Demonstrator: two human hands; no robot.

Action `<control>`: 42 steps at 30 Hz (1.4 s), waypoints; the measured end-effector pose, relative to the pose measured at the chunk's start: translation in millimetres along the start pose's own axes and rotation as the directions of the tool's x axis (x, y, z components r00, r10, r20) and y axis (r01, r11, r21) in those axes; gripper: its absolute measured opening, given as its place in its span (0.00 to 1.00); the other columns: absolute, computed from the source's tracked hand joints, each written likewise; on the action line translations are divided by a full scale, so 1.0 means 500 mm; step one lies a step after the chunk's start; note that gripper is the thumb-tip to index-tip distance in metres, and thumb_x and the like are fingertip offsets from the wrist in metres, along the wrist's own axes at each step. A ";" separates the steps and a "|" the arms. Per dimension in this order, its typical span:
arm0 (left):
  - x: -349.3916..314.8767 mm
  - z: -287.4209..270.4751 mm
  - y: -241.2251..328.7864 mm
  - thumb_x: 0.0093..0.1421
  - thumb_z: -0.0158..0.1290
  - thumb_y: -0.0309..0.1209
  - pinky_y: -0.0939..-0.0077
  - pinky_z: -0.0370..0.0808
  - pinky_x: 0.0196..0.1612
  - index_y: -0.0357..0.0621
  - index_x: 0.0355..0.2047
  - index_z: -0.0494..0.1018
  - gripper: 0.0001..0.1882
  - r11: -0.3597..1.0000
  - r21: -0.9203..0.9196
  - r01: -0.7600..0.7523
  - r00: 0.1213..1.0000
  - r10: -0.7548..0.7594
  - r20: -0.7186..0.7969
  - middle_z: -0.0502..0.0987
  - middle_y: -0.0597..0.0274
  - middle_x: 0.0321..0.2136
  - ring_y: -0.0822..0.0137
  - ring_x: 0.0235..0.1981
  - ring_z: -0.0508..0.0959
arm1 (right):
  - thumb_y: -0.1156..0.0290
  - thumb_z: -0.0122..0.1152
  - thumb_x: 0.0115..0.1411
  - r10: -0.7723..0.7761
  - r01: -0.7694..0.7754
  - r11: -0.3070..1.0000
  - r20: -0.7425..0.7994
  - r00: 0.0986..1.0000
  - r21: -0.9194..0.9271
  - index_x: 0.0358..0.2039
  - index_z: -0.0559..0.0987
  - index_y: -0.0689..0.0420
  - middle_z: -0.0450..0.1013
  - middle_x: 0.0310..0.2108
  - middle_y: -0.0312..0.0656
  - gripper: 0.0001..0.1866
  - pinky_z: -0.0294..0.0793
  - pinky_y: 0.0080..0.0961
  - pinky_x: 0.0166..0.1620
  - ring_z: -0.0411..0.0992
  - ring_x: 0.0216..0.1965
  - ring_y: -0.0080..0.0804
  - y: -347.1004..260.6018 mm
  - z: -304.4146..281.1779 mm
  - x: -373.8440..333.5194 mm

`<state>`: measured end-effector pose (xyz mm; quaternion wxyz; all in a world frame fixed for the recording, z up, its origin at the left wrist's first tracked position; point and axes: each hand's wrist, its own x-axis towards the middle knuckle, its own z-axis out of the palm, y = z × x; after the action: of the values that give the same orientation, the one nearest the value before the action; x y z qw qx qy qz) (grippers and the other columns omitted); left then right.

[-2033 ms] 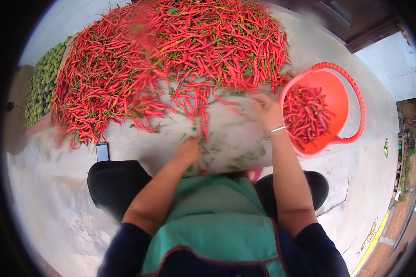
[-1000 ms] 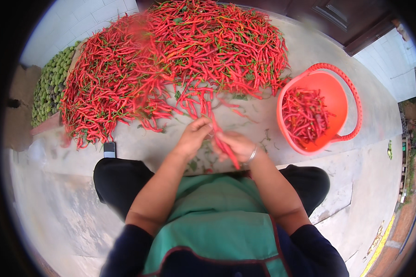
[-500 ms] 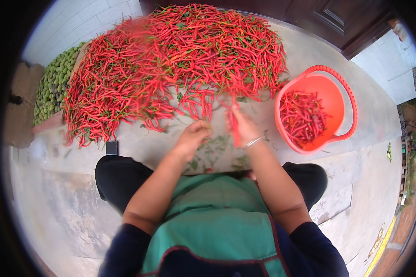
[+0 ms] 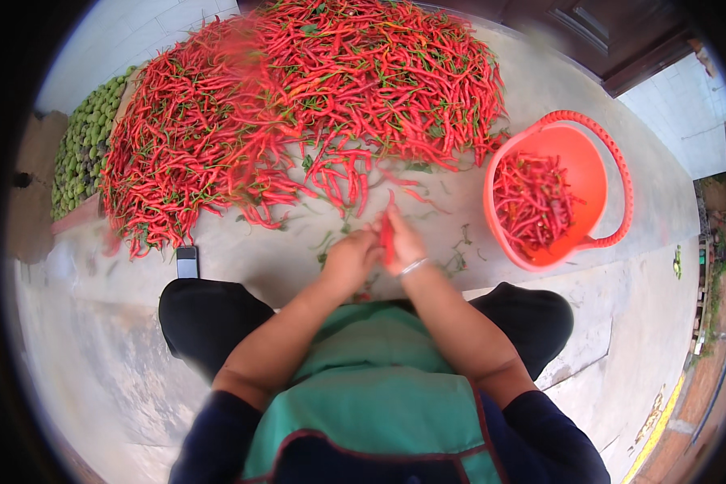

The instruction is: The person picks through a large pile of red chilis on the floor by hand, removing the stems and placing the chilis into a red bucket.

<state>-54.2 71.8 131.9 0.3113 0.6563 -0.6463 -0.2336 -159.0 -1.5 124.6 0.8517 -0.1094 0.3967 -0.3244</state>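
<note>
My right hand (image 4: 405, 240) is wrapped round red chili peppers (image 4: 388, 235), their tips sticking up past the fingers. Close against it on the left is my left hand (image 4: 353, 260), fingers closed and touching the lower end of the held peppers. Whatever sits between its fingertips is too small and blurred to name. Beyond both hands spreads a large heap of red chili peppers (image 4: 363, 73) with green stems. A few loose peppers (image 4: 343, 173) lie at its near edge. Scattered stems and leaves (image 4: 458, 256) lie on the floor around my hands.
To the right stands a red-orange basket (image 4: 593, 181) with an arched handle, partly filled with chili peppers. A phone (image 4: 187, 262) lies by my left knee. Green round fruits (image 4: 85, 145) are piled at the far left, and a dark door (image 4: 573, 32) stands behind.
My right hand has moved left and nearer to me, bringing the chili peppers against my left hand. The left hand has shifted slightly right and nearer. The view has tilted a little.
</note>
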 end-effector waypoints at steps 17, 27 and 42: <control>0.070 0.029 -0.079 0.50 0.51 0.22 0.65 0.72 0.38 0.42 0.36 0.71 0.11 0.996 -0.080 0.049 0.999 -0.049 0.010 0.73 0.53 0.33 0.51 0.35 0.73 | 0.66 0.58 0.49 -0.420 -0.008 -0.463 0.212 0.882 -0.886 0.39 0.73 0.57 0.69 0.39 0.49 0.17 0.70 0.39 0.42 0.70 0.39 0.46 -0.153 -0.128 0.260; 0.081 0.046 -0.103 0.57 0.48 0.31 0.68 0.71 0.35 0.39 0.35 0.70 0.09 0.734 -0.647 0.207 0.947 -0.317 -0.056 0.73 0.51 0.29 0.55 0.29 0.74 | 0.65 0.59 0.54 -0.282 0.239 0.670 0.057 0.958 -0.703 0.32 0.73 0.56 0.68 0.23 0.33 0.09 0.63 0.19 0.22 0.65 0.20 0.21 -0.130 -0.036 0.124; 0.013 -0.051 -0.015 0.56 0.51 0.29 0.63 0.72 0.32 0.43 0.35 0.70 0.07 0.981 -0.042 -0.191 0.980 0.193 0.051 0.74 0.53 0.28 0.51 0.29 0.74 | 0.67 0.54 0.57 0.255 -0.174 0.859 0.108 0.961 -0.481 0.34 0.72 0.59 0.69 0.22 0.36 0.09 0.61 0.16 0.17 0.62 0.15 0.19 -0.079 0.005 0.024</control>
<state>-30.4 68.0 145.1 0.3269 0.5783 -0.7105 -0.2322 -169.9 -39.4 136.4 0.8613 -0.2931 0.3996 -0.1120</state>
